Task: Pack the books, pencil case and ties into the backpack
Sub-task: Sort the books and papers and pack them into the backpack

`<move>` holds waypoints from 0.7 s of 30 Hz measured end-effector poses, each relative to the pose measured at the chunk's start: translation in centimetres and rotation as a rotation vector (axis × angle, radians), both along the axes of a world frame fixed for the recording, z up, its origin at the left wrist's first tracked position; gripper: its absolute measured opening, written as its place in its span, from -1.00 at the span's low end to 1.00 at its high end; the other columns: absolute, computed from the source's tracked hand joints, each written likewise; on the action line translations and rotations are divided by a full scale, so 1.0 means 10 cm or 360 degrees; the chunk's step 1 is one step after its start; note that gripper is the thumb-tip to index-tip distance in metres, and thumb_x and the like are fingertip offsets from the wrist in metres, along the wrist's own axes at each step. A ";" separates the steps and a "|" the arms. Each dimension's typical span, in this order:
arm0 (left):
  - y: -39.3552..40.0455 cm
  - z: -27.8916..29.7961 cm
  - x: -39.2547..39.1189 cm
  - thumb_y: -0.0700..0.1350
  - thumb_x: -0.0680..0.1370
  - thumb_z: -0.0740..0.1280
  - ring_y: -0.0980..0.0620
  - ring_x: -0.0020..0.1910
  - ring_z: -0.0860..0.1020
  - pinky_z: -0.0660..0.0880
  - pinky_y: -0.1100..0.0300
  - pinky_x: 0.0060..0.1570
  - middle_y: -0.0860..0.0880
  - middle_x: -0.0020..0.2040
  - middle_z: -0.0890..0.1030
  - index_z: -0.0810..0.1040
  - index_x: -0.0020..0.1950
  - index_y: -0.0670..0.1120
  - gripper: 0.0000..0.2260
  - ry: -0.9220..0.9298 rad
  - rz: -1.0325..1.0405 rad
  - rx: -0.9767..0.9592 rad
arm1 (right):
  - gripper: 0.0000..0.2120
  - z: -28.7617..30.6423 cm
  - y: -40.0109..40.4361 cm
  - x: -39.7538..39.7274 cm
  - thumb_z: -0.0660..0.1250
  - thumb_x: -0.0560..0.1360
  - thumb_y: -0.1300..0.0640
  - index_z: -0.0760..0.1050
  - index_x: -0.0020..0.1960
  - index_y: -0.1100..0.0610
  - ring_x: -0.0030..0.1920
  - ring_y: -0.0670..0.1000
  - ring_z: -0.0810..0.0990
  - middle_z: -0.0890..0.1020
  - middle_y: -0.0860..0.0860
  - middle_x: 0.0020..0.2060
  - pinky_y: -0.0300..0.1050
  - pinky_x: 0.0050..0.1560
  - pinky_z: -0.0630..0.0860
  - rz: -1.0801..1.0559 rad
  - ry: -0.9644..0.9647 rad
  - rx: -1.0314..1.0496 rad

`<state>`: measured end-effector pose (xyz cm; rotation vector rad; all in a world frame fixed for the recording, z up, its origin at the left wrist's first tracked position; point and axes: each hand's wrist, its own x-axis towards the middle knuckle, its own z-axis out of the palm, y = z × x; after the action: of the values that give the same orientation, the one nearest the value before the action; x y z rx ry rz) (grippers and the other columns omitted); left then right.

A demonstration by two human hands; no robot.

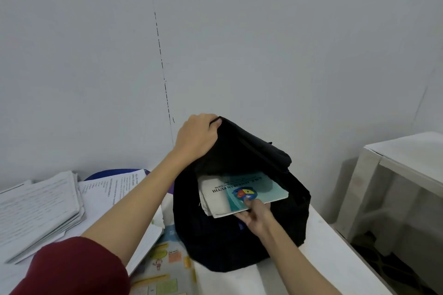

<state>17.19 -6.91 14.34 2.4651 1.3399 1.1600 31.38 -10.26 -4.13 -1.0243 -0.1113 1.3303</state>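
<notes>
A black backpack (275, 227) stands on the white table (326, 256) with its mouth open toward me. My left hand (197, 137) grips the top flap and holds it up. My right hand (254, 214) pinches the near edge of a teal-and-white book (261, 189), thumb on its cover. The book lies half inside the opening, on top of other white books (211, 201) in the bag. A colourful book (165, 268) lies flat on the table left of the bag. I see no pencil case or ties.
Stacks of printed papers (40, 208) cover the table's left side, with a blue object (112, 173) behind them. A plain wall is close behind the bag. A white side table (405, 158) stands to the right across a gap, above a patterned floor.
</notes>
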 end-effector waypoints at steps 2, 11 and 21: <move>0.04 0.00 -0.03 -0.09 0.62 0.14 -0.17 -0.18 0.48 0.38 0.09 -0.20 -0.10 -0.29 0.52 0.49 -0.18 -0.19 -0.74 -0.0009 -0.0026 0.0006 | -0.54 0.03 0.10 -0.12 0.17 0.54 0.41 0.18 0.38 0.15 -0.17 0.20 0.61 0.56 0.23 -0.01 0.18 -0.32 0.57 0.0203 -0.0113 -0.0068; 0.39 0.05 -0.06 -0.09 0.61 0.15 -0.08 -0.27 0.40 0.27 0.14 -0.25 0.06 -0.42 0.38 0.31 -0.35 0.01 -0.69 0.0020 -0.0117 0.0014 | -0.67 0.11 0.13 0.12 0.33 0.45 -0.18 0.53 0.00 0.07 -0.01 0.01 0.60 0.61 -0.03 -0.14 -0.18 -0.12 0.43 0.0469 -0.2801 -0.0379; 0.52 0.07 0.03 -0.11 0.62 0.15 -0.06 -0.27 0.43 0.31 0.14 -0.25 0.04 -0.38 0.43 0.50 -0.19 -0.09 -0.77 0.0047 -0.0250 0.0149 | 0.25 -0.17 0.36 0.30 -0.62 -0.15 -0.60 -0.01 0.48 -0.32 0.51 0.23 -0.02 0.05 -0.14 0.53 0.18 0.46 -0.12 0.1246 -0.3367 -0.0303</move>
<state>17.51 -1.68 15.04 2.6075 1.0985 1.1796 34.35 -6.68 -5.87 -2.2511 -2.1125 0.2441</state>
